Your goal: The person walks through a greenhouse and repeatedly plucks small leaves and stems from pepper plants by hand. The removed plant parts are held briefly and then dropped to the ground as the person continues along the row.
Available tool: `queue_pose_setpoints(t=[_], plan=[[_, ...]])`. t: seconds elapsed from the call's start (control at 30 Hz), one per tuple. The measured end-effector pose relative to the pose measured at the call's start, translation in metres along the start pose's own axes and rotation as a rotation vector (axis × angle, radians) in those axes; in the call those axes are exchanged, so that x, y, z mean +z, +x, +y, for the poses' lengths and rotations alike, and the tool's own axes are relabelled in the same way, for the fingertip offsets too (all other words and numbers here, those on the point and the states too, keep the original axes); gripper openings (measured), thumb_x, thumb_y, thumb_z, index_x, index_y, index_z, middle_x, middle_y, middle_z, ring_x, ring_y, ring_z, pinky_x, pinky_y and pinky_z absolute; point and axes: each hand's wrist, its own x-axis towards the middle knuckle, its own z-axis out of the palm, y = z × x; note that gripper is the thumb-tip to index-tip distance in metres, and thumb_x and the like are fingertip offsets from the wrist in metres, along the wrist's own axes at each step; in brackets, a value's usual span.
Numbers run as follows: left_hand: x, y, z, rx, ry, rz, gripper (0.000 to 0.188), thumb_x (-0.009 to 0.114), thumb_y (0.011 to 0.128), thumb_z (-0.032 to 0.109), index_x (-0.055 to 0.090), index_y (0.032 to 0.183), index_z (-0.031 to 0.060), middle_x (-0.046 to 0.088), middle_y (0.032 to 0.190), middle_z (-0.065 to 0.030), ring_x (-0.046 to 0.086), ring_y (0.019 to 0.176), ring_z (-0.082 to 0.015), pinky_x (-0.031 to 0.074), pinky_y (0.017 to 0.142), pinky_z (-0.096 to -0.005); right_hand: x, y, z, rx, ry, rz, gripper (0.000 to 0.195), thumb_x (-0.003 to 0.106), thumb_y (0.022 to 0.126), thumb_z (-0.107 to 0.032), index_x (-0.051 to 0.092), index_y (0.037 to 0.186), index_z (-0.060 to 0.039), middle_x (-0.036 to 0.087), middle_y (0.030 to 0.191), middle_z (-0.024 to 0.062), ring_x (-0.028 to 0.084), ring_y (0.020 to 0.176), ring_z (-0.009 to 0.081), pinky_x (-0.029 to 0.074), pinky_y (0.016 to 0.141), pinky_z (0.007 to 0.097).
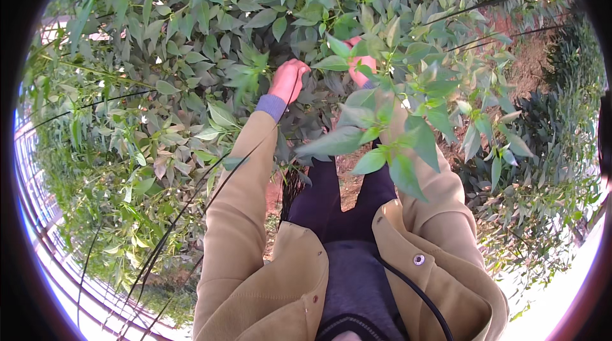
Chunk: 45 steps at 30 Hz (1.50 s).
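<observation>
My left hand (288, 80) reaches into dense pepper-like plants (191, 54) that bear small white flowers. Its fingers are bent inward, and whether they hold anything does not show. To its right, my right hand (362, 66) is among the stems, partly covered by green leaves (334, 61), so its grip is unclear. A leafy branch (406, 140) hangs over my right forearm, close to the camera. Both arms wear tan sleeves, with a blue-grey cuff at the left wrist.
Dark strings (177, 216) run diagonally past my left arm, and more strings (497, 1) cross at the upper right. Reddish soil (530, 58) shows between plant rows on the right. A black cable (420, 293) lies across my open jacket. Foliage surrounds my legs.
</observation>
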Motion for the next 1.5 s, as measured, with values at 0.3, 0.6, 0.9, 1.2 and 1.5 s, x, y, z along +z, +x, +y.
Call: queue_pose_setpoints(t=[0.3,0.6,0.9,1.2,1.5], plan=[[-0.004,-0.004,0.048,-0.032,0.31,-0.166,0.016,0.051,0.094,0.007,0.065,0.099,0.0022,0.068,0.091,-0.0144,0.063,0.089,-0.0352,0.049,0.081,-0.0388,0.038,-0.008,-0.034,-0.473,-1.311,-0.34,0.028,0.065,0.085,-0.013,0.067,0.113,-0.0137,0.059,0.12,0.01,0.054,0.113,0.0348,0.047,0.092,0.0429],[-0.009,0.004,0.039,-0.071,0.296,-0.003,0.025,0.048,0.098,0.012,0.07,0.102,0.0019,0.067,0.102,-0.0165,0.062,0.1,-0.0322,0.046,0.093,-0.0396,0.074,-0.02,-0.08,-0.805,-1.694,-0.337,0.025,0.064,0.071,-0.002,0.07,0.094,-0.009,0.059,0.13,0.0068,0.052,0.125,0.0292,0.049,0.095,0.0387],[-0.004,0.001,0.038,-0.053,0.119,-0.03,0.024,0.049,0.098,0.012,0.069,0.1,0.0007,0.068,0.097,-0.0128,0.064,0.094,-0.0282,0.05,0.089,-0.0375,-0.002,0.01,-0.019,-0.397,-1.134,-0.378,0.017,0.064,0.077,-0.007,0.07,0.093,-0.0091,0.067,0.089,0.0101,0.063,0.082,0.0252,0.051,0.075,0.0365],[-0.004,-0.001,0.044,-0.109,0.066,-0.061,0.027,0.048,0.097,0.015,0.07,0.099,0.0016,0.068,0.099,-0.0108,0.062,0.099,-0.0246,0.047,0.092,-0.0349,0.013,-0.015,-0.033,-0.008,-1.017,-0.424,0.016,0.063,0.088,-0.007,0.073,0.1,-0.0047,0.071,0.091,0.0113,0.068,0.083,0.0194,0.053,0.074,0.0319],[-0.011,0.004,0.07,-0.009,0.164,-0.132,0.031,0.044,0.097,0.019,0.071,0.099,0.0033,0.066,0.099,-0.007,0.058,0.099,-0.0242,0.039,0.095,-0.0362,0.029,-0.022,0.006,-0.174,-1.023,-0.331,0.02,0.073,0.076,0.002,0.068,0.096,0.0031,0.066,0.087,0.0113,0.067,0.076,0.0192,0.054,0.069,0.0304]])
